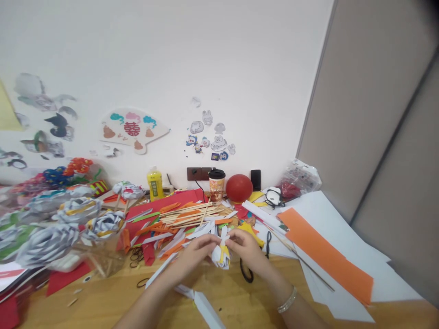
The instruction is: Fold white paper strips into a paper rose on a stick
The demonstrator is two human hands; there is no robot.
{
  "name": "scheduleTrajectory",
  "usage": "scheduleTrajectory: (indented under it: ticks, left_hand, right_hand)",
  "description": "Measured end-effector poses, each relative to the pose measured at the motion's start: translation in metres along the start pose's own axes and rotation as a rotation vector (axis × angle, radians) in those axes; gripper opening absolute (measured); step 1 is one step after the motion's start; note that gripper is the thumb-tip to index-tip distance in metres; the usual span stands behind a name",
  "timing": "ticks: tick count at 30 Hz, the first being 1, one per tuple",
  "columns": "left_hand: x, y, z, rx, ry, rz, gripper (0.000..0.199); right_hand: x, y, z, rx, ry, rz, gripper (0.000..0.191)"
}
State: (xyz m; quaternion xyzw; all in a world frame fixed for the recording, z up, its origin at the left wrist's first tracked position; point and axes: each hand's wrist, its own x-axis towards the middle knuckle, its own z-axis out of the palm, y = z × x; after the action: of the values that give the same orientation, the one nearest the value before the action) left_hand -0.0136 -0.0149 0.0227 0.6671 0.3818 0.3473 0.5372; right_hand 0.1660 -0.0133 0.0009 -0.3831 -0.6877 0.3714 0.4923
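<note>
Both hands meet at a small white and yellow folded paper flower (221,257) above the wooden table. My left hand (203,245) pinches its upper left side with thumb and forefinger. From the right, my right hand (245,244) pinches a white paper strip (224,232) that sticks up from the flower. A white folded strip (207,310) lies on the table below the hands. Behind them lie wooden sticks (187,214) and loose orange and white strips. The fingertips partly hide the folds being held.
Finished paper flowers (80,209) crowd the left. A lidded paper cup (216,186), a red balloon (239,188) and a yellow bottle (155,183) stand along the wall. Orange paper (329,256) lies over white sheets (363,237) on the right. A black cord loop (246,273) lies beside my right hand.
</note>
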Motion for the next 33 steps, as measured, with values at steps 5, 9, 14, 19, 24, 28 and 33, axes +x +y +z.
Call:
scheduleTrajectory:
  ticks: [5,9,14,19,24,28,33]
  left_hand:
    - [0.007,-0.012,-0.009,-0.151,-0.203,-0.056,0.034]
    - [0.009,-0.018,-0.013,-0.119,-0.255,0.0,0.04]
    - [0.008,-0.021,-0.01,-0.14,-0.2,0.0,0.037]
    - [0.006,-0.018,-0.006,-0.223,-0.19,-0.031,0.037]
    - [0.006,-0.015,-0.008,-0.164,-0.162,-0.031,0.035]
    - [0.006,-0.014,-0.009,-0.126,-0.148,-0.033,0.033]
    - [0.006,-0.017,-0.005,-0.258,-0.158,-0.028,0.031]
  right_hand:
    - [0.001,0.0,0.005,0.183,-0.015,0.091,0.021]
    - [0.0,0.001,0.006,0.24,-0.021,0.102,0.025]
    - [0.0,0.002,0.001,0.254,-0.044,0.074,0.022]
    - [0.001,0.006,-0.002,0.169,-0.003,0.047,0.019]
    - [0.001,0.007,-0.001,0.086,0.006,0.01,0.016]
    - [0.0,0.004,-0.001,0.019,-0.003,-0.003,0.014]
    - [0.001,0.005,-0.001,0.142,0.019,0.033,0.016]
